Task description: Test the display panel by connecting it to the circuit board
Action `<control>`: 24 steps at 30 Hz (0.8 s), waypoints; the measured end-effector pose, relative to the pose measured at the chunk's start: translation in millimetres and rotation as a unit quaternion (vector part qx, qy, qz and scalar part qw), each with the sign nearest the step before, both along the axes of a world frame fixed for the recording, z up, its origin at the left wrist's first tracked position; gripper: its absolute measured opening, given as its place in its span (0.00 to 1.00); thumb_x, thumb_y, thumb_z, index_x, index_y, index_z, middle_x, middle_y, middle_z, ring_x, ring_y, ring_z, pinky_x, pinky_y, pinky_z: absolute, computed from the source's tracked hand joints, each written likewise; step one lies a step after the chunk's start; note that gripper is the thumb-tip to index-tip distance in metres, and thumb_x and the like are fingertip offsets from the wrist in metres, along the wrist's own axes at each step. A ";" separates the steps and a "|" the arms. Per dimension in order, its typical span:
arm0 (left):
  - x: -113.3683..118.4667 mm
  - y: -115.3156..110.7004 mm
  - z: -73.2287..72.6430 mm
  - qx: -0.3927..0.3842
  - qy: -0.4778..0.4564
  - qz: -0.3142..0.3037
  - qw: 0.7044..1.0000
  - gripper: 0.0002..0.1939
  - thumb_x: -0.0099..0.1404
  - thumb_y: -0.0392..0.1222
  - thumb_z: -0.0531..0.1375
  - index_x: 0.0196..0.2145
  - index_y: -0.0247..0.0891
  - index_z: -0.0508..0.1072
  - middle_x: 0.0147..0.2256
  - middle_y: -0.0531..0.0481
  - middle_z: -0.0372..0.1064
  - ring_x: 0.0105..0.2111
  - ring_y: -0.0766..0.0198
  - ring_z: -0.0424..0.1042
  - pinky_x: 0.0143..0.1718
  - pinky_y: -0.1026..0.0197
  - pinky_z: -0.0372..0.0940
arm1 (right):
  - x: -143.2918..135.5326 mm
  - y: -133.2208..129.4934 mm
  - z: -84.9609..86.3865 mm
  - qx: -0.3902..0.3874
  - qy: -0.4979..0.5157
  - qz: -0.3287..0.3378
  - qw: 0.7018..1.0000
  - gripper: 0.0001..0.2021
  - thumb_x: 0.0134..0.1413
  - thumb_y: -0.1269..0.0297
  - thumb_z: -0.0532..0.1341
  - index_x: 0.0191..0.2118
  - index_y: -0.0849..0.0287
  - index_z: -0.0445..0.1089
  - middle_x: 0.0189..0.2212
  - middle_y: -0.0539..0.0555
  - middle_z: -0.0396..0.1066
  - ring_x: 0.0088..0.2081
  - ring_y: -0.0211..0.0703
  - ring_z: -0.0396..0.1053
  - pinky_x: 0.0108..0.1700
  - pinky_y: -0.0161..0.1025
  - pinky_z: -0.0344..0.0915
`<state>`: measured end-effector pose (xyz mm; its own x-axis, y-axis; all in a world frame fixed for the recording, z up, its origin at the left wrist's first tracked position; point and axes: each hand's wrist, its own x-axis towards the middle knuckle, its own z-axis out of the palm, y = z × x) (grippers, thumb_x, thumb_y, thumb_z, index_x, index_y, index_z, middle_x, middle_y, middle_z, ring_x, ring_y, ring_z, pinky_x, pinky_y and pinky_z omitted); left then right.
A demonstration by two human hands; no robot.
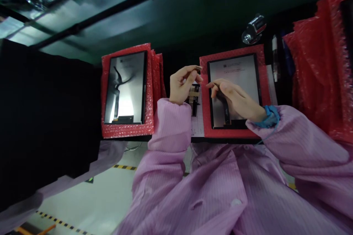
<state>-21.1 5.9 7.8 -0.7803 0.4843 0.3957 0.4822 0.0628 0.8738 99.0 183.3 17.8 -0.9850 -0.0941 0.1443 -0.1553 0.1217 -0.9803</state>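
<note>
the screen panel (244, 68) lies on a red bubble sheet (206, 130) upon the dark counter (179, 53), its long axis pointing away from the person. the right hand (238, 99) is the nearer one: it is above the panel, coming from the right side. its fingers pinch a small brown tip (217, 86), which seems to be the free end of the dark flat cable (226, 112); this cable rises from the panel's edge near to the person. the left hand (182, 84) is just beyond the panel's left edge, and its fingers grasp a small brownish piece (198, 69); what it is exactly, i cannot tell. this piece is to the left of the brown tip and farther from the person, apart from it.
</note>
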 end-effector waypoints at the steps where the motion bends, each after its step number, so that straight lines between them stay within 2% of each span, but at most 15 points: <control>1: 0.0 -0.5 0.4 -0.011 0.016 -0.002 1.000 0.20 0.72 0.60 0.56 0.38 0.41 0.76 0.28 0.53 0.73 0.28 0.66 0.73 0.33 0.59 0.68 | -1.3 1.5 1.1 0.028 0.011 0.010 0.999 0.22 0.72 0.48 0.46 0.33 0.56 0.66 0.39 0.55 0.71 0.46 0.46 0.68 0.57 0.48 0.62; 5: 0.0 -2.2 2.2 -0.087 0.141 -0.031 0.986 0.22 0.75 0.57 0.52 0.30 0.40 0.72 0.30 0.50 0.74 0.33 0.62 0.71 0.42 0.53 0.65 | -8.2 8.9 0.9 0.127 0.076 0.040 0.988 0.16 0.69 0.57 0.50 0.31 0.57 0.62 0.40 0.56 0.71 0.45 0.46 0.67 0.54 0.48 0.60; 7: 1.5 -2.3 3.0 -0.128 0.186 -0.049 0.973 0.24 0.76 0.57 0.49 0.29 0.41 0.69 0.30 0.50 0.73 0.34 0.60 0.69 0.44 0.51 0.63 | -11.4 11.3 -3.2 0.179 0.117 0.022 0.977 0.14 0.69 0.59 0.50 0.32 0.57 0.63 0.41 0.57 0.71 0.45 0.47 0.66 0.54 0.49 0.60; 11: 8.2 -1.3 4.2 -0.208 0.215 -0.067 0.952 0.26 0.78 0.56 0.44 0.28 0.41 0.68 0.29 0.51 0.70 0.36 0.59 0.68 0.49 0.49 0.59 | -15.3 12.2 -13.9 0.273 0.160 -0.028 0.948 0.14 0.70 0.59 0.48 0.36 0.58 0.66 0.42 0.59 0.71 0.46 0.50 0.63 0.55 0.52 0.60; 15: 13.7 -0.8 4.8 -0.251 0.229 -0.091 0.936 0.24 0.78 0.53 0.44 0.30 0.41 0.68 0.31 0.51 0.70 0.37 0.58 0.66 0.50 0.50 0.56 | -16.5 10.7 -19.9 0.310 0.162 -0.025 0.936 0.15 0.70 0.59 0.47 0.38 0.58 0.68 0.42 0.59 0.71 0.48 0.52 0.62 0.55 0.53 0.60; 24: 14.3 -0.5 3.6 -0.254 0.218 -0.102 0.937 0.18 0.76 0.47 0.48 0.30 0.42 0.67 0.31 0.50 0.70 0.37 0.56 0.66 0.49 0.49 0.55 | -16.4 8.2 -18.2 0.348 0.130 -0.015 0.928 0.16 0.68 0.61 0.47 0.38 0.58 0.70 0.43 0.60 0.70 0.50 0.55 0.62 0.57 0.55 0.59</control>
